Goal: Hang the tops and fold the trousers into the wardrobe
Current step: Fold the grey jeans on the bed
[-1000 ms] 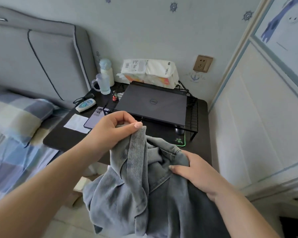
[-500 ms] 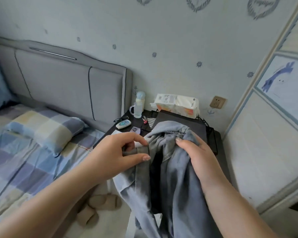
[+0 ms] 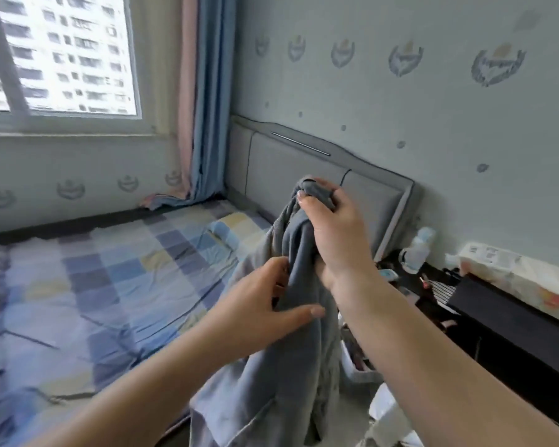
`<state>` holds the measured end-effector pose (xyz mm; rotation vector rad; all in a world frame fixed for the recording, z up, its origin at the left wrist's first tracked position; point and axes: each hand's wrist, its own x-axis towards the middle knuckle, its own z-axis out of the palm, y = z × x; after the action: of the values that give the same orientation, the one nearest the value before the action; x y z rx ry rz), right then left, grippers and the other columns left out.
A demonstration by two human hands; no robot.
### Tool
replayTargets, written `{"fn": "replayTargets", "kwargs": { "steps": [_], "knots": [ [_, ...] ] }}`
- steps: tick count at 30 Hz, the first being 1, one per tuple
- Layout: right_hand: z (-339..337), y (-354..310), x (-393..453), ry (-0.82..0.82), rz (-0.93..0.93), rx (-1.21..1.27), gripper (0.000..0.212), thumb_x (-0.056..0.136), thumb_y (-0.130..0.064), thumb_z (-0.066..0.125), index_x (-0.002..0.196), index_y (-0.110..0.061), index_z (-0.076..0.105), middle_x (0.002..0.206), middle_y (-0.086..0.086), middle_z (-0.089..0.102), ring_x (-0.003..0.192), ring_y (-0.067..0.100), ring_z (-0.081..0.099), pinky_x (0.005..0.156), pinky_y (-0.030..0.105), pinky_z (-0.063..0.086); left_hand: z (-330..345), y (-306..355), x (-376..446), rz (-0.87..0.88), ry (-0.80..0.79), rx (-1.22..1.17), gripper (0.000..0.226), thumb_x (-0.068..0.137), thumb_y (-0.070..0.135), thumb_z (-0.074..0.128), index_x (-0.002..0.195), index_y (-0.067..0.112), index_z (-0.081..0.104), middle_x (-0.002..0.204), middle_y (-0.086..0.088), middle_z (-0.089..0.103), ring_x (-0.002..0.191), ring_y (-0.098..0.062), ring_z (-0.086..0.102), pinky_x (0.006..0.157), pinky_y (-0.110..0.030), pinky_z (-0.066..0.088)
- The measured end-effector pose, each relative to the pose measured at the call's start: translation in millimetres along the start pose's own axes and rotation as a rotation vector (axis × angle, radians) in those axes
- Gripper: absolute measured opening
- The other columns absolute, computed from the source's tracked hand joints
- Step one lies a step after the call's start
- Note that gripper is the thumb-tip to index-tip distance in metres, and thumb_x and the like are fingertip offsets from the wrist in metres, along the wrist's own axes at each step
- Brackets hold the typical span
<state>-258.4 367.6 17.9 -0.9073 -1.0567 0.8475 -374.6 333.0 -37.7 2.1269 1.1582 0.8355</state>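
At top centre, the grey denim garment (image 3: 300,285) is gripped by the right hand (image 3: 329,233): fingers and thumb are curled tight round a bunched end of the fabric, held above the bed edge. Approx. just below, the left hand (image 3: 262,304) is laid against the hanging cloth w/ fingers mostly straight; thumb is extended across the front, and no closed pinch is shown. Key relation: the garment hangs straight down from the right-hand grip, long axis approx. vertical, lower part spreading toward the frame bottom. The left hand is nearer the mid-length; the right hand is at the top end. Garment type (top vs. trousers) cannot be confirmed while bunched. Judgement: a spread-out or re-grip is prob. needed next, w/ the left hand sliding along the fabric. The bed (image 3: 110,285) lies to the left, just beside; the headboard (image 3: 288,162) is behind. The wardrobe is not in view.
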Motion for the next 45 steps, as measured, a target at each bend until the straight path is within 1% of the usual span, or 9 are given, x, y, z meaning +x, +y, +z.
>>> {"fn": "replayTargets", "kwargs": {
  "steps": [3,6,14,20,24,29,35,42,45],
  "knots": [
    [59.1,9.8,10.0,-0.124,0.013,0.061,0.019,0.087,-0.002,0.062,0.096,-0.018,0.061,0.087,0.001,0.064,0.081,0.011,0.062,0.077,0.026,0.051,-27.9,-31.2,4.5,-0.035,0.268,-0.024,0.029,0.081,0.044,0.064,0.100,0.024,0.055,0.091,0.017,0.060,0.083,0.000,0.055,0.072,-0.023,0.045],
    [106.4,17.5,26.2,-0.256,-0.002,-0.015,0.029,0.081,-0.016,0.068,0.107,-0.017,0.058,0.104,0.005,0.065,0.097,0.017,0.063,0.094,0.038,0.051,-65.1,-61.4,19.3,-0.101,0.426,-0.104,0.004,0.088,0.025,0.060,0.085,0.021,0.061,0.083,0.010,0.065,0.081,-0.011,0.059,0.074,-0.027,0.046],
    [154.3,67.3,66.2,-0.738,-0.068,-0.406,0.051,0.087,-0.021,0.066,0.134,-0.020,0.047,0.126,0.000,0.054,0.114,0.008,0.055,0.102,0.026,0.042,-172.2,-109.5,37.5,-0.226,0.640,-0.611,0.009,0.093,0.012,0.058,0.097,0.015,0.066,0.088,-0.003,0.071,0.081,-0.014,0.068,0.076,-0.028,0.056],
    [181.7,143.8,109.0,-0.996,-0.119,-0.762,0.073,0.083,-0.037,0.069,0.144,-0.028,0.031,0.141,-0.003,0.044,0.126,0.010,0.045,0.105,0.028,0.039,-230.8,-175.4,55.7,-0.345,0.728,-0.599,0.009,0.093,0.019,0.060,0.098,0.013,0.065,0.087,-0.005,0.070,0.083,-0.018,0.066,0.076,-0.032,0.054],
    [206.0,197.8,129.0,-1.118,-0.023,-0.977,0.069,0.078,-0.041,0.069,0.138,-0.032,0.036,0.128,-0.002,0.055,0.117,0.018,0.053,0.096,0.035,0.045,-283.3,-202.4,60.2,-0.321,0.816,-0.628,0.005,0.093,0.017,0.059,0.091,0.015,0.064,0.072,0.003,0.069,0.066,-0.008,0.065,0.062,-0.022,0.056],
    [279.7,231.2,149.1,-1.099,-0.188,-1.088,0.022,0.088,-0.037,0.054,0.100,-0.020,0.049,0.097,0.007,0.065,0.090,0.029,0.060,0.078,0.042,0.050,-347.9,-248.4,43.9,-0.387,0.923,-0.613,0.005,0.093,0.018,0.059,0.090,0.016,0.062,0.071,0.002,0.068,0.062,-0.009,0.065,0.059,-0.023,0.057],
    [367.9,241.8,143.7,-1.003,-0.041,-0.680,0.020,0.093,-0.024,0.051,0.086,-0.008,0.058,0.081,0.010,0.062,0.079,0.026,0.057,0.068,0.037,0.043,-402.9,-326.3,-4.1,-0.525,1.086,-0.433,0.006,0.090,0.022,0.064,0.096,0.022,0.065,0.092,-0.003,0.068,0.086,-0.017,0.065,0.070,-0.027,0.055],
    [461.4,227.2,116.9,-0.789,0.290,-0.181,0.037,0.078,-0.033,0.057,0.088,0.003,0.059,0.077,0.008,0.058,0.075,0.020,0.053,0.073,0.042,0.047,-438.6,-372.5,-55.1,-0.828,0.744,-0.084,0.026,0.087,0.032,0.068,0.107,0.018,0.061,0.105,-0.008,0.065,0.085,-0.004,0.062,0.072,-0.020,0.047],
    [500.2,211.8,109.6,-0.723,0.317,-0.120,0.029,0.075,-0.033,0.057,0.080,-0.005,0.061,0.077,0.009,0.059,0.076,0.021,0.054,0.077,0.046,0.048,-444.9,-370.9,-75.5,-0.723,0.638,-0.108,0.060,0.074,0.041,0.078,0.124,0.019,0.052,0.127,-0.006,0.058,0.111,-0.012,0.059,0.087,-0.022,0.048]
  ]
}}
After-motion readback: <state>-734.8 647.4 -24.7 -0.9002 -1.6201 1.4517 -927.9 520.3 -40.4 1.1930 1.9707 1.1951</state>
